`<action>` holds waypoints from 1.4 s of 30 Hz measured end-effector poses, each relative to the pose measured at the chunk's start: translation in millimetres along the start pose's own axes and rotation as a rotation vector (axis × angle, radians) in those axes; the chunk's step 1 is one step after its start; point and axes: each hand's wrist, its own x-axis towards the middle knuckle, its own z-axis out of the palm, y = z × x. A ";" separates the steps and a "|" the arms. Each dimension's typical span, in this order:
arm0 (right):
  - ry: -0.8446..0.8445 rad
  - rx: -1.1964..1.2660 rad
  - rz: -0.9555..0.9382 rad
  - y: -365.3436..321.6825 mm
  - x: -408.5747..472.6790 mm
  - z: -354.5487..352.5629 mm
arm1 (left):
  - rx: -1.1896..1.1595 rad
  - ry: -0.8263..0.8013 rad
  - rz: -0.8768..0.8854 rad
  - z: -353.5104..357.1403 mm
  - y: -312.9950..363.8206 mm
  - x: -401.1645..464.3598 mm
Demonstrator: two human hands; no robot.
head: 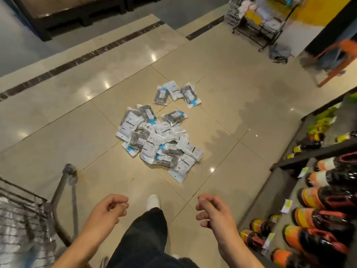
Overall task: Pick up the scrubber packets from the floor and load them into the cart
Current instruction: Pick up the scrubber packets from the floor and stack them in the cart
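At far left, beside the left fingers: grey wire-mesh shopping cart (pixel 21 213), only its near corner and curved metal handle tube in frame, basket lined with something pale and crinkled; contents not readable.
Left hand (pixel 108 210): held out low over the beige polished floor tiles (pixel 222 97), palm turned inward, fingers (pixel 120 200) loosely curled, gripping nothing.
Between the two sets of fingers: dark trouser leg (pixel 146 235) and white shoe (pixel 153 201), toe pointing toward the pile.
Ahead of both sets of fingertips, well apart from them: white-and-clear plastic scrubber packets (pixel 160 142) with dark grey scrubbers inside and blue corner marks, heaped and overlapping on the floor, none touched.
Beyond that heap, farther from the fingers: three more packets of the same kind (pixel 176 93) lying in a small separate cluster, edges touching or overlapping.
Right hand (pixel 213 211): mirrors the other, out over the floor, fingers (pixel 202 202) bent loosely toward the palm, nothing in its grasp.
Right of the right fingers: dark shelving unit (pixel 309 149) stocked with rows of orange-labelled dark bottles (pixel 316 200) lying neck outward, yellow-labelled ones on the tier above.
Far ahead and right of the fingers: black wire display rack (pixel 257 26) with pale goods against a yellow wall, and a blurred orange frame (pixel 334 72) near the right edge.
Far ahead and left of the fingers: dark marble border strip (pixel 92 52) crossing the floor diagonally, dark low furniture behind it.
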 end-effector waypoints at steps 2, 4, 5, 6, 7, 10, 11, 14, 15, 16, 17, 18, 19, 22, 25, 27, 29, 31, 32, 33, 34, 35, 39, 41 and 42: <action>-0.013 0.021 -0.011 -34.0 15.3 2.3 | 0.033 -0.013 0.024 4.0 33.3 21.5; -0.017 0.046 -0.027 -64.3 32.6 0.5 | 0.076 -0.030 0.038 7.6 67.3 46.1; -0.011 0.054 -0.030 -78.1 40.4 -1.5 | 0.095 -0.040 0.046 9.2 84.2 57.9; -0.011 0.069 -0.033 -90.8 47.8 -4.5 | 0.110 -0.052 0.053 11.8 100.0 67.4; -0.013 0.088 -0.036 -102.7 56.6 -9.4 | 0.122 -0.060 0.064 15.8 114.8 76.9; 0.001 0.111 -0.025 -133.5 85.1 -28.0 | 0.146 -0.064 0.073 33.4 154.3 101.5; 0.004 0.113 -0.017 -141.4 96.5 -35.5 | 0.150 -0.067 0.074 41.6 165.8 108.0; -0.003 0.086 0.024 -157.6 140.9 -59.9 | 0.165 -0.071 0.075 71.4 193.8 126.1; -0.011 0.064 0.037 -161.8 158.1 -67.5 | 0.159 -0.063 0.069 82.3 201.8 131.0; -0.023 0.042 0.050 -166.5 175.1 -74.4 | 0.157 -0.052 0.061 93.1 208.9 134.9; -0.039 0.020 0.065 -171.5 191.9 -81.2 | 0.153 -0.035 0.051 103.9 214.3 137.6; -0.062 -0.003 0.076 -177.5 208.6 -87.4 | 0.144 -0.011 0.039 115.0 218.9 139.8; -0.091 -0.029 0.083 -184.6 224.8 -93.0 | 0.125 0.013 0.027 126.5 223.8 141.5; -0.174 -0.130 0.094 -205.7 268.6 -103.1 | 0.065 0.042 -0.040 160.2 235.7 152.0; -0.210 -0.208 0.090 -219.8 312.9 -102.8 | 0.025 0.030 -0.109 188.2 235.4 174.6; -0.225 -0.251 0.087 -224.7 336.3 -97.9 | -0.008 0.025 -0.147 202.3 233.1 192.7; -0.231 -0.299 0.079 -217.7 369.0 -89.7 | -0.034 0.023 -0.185 219.1 222.2 223.7; -0.219 -0.355 0.071 -198.7 411.0 -78.3 | -0.057 0.009 -0.228 238.6 202.1 265.4; -0.216 -0.386 0.072 -185.8 435.1 -70.5 | -0.073 0.004 -0.244 248.8 189.4 289.9; -0.211 -0.419 0.071 -169.9 461.6 -61.3 | -0.085 -0.004 -0.260 259.3 174.4 317.0; -0.204 -0.451 0.073 -152.5 489.2 -52.0 | -0.089 -0.012 -0.265 271.1 157.4 345.5; -0.204 -0.476 0.072 -135.1 518.4 -41.9 | -0.088 -0.016 -0.261 282.9 140.3 375.8; -0.228 -0.609 0.038 -59.3 641.8 0.4 | -0.121 0.024 -0.279 330.1 57.0 492.2; -0.246 -0.661 0.015 -23.0 699.8 19.2 | -0.170 0.018 -0.332 350.8 17.1 540.8; -0.255 -0.701 0.003 -4.3 727.8 26.5 | -0.183 -0.001 -0.361 360.6 -2.2 562.8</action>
